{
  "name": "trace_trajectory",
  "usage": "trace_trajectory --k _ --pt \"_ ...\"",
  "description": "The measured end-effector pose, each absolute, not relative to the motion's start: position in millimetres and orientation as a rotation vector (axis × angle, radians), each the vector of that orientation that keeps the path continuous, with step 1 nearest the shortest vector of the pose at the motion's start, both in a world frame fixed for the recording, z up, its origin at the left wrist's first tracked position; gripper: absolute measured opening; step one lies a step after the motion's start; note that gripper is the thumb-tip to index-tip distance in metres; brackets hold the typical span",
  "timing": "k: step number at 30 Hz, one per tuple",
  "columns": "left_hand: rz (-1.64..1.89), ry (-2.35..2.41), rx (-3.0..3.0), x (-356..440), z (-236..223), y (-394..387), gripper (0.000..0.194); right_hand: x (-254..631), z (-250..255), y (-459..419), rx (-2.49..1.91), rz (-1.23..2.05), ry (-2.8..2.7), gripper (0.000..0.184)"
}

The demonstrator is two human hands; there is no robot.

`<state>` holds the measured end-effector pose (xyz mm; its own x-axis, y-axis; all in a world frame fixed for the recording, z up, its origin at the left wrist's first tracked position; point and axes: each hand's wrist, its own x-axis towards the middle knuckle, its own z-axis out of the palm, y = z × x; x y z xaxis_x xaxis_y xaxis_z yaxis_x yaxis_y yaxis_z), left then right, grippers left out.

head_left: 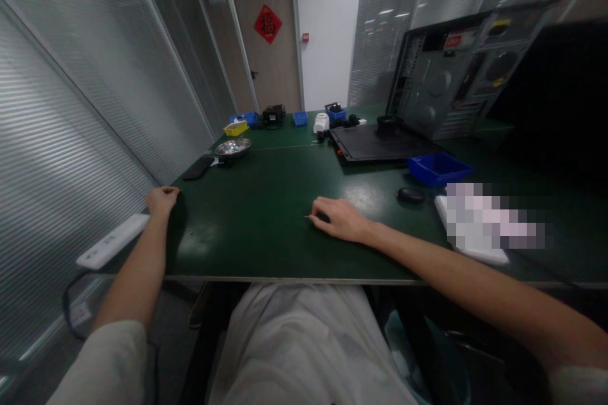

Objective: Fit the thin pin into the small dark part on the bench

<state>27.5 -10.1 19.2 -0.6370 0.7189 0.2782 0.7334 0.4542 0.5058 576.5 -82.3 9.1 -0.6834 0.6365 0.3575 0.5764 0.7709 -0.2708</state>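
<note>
My right hand point(342, 220) rests on the green table point(247, 215), its fingers curled in a pinch. A thin, pale tip point(307, 216) pokes out to the left from between the fingertips. It belongs to a small slender thing, mostly hidden, whose kind I cannot make out. At the table's left edge, my left hand point(162, 199) is closed, thumb and fingers together; anything in it is too small or hidden to see. Below that hand lies a white power strip point(113, 242). Beyond it is a dark phone-like slab point(198, 168).
A metal bowl point(233, 148) stands at the back left, near a yellow tray point(236, 129). An open computer case point(441, 79) stands at the right behind a black panel point(375, 142). Nearer are a blue bin point(437, 168), a black mouse point(410, 195) and a partly blurred-out white pad point(468, 243).
</note>
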Motion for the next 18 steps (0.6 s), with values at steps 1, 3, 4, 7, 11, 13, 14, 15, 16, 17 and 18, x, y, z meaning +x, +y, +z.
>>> trace_trajectory --k 1,3,4,7,11,13,14,15,16,17,18 --pt "-0.956 -2.661 -1.324 27.9 19.5 -10.1 0.018 576.6 9.1 -82.3 -0.915 0.188 -2.530 0.015" --pt "-0.977 -2.666 -1.322 28.5 20.0 -10.1 0.017 576.9 8.7 -82.2 -0.915 0.183 -2.527 0.016" --pt "-0.986 -2.669 -1.320 28.7 20.4 -10.0 0.016 577.1 8.5 -82.2 -0.912 0.179 -2.525 0.016" --pt "-1.009 -2.679 -1.311 29.4 21.7 -10.1 0.014 577.7 7.7 -82.1 -0.906 0.166 -2.519 0.016" --pt "-1.034 -2.697 -1.299 31.5 23.9 -10.6 0.013 577.5 7.9 -81.6 -0.909 0.170 -2.521 0.016" --pt "-1.047 -2.701 -1.299 33.3 24.8 -11.3 0.012 577.2 8.3 -81.4 -0.908 0.181 -2.526 0.016" --pt "-1.053 -2.701 -1.297 34.2 25.2 -11.8 0.011 577.1 8.5 -81.4 -0.908 0.186 -2.528 0.016" --pt "-1.058 -2.702 -1.293 35.2 25.4 -12.3 0.010 577.0 8.5 -81.4 -0.911 0.189 -2.529 0.016" --pt "-1.062 -2.704 -1.287 35.9 25.6 -12.8 0.010 576.9 8.5 -81.3 -0.914 0.190 -2.529 0.016" --pt "-1.065 -2.705 -1.281 36.5 25.6 -13.3 0.010 576.9 8.4 -81.3 -0.915 0.190 -2.529 0.016" --pt "-1.068 -2.706 -1.275 36.8 25.5 -13.6 0.010 577.0 8.3 -81.2 -0.915 0.189 -2.528 0.016"
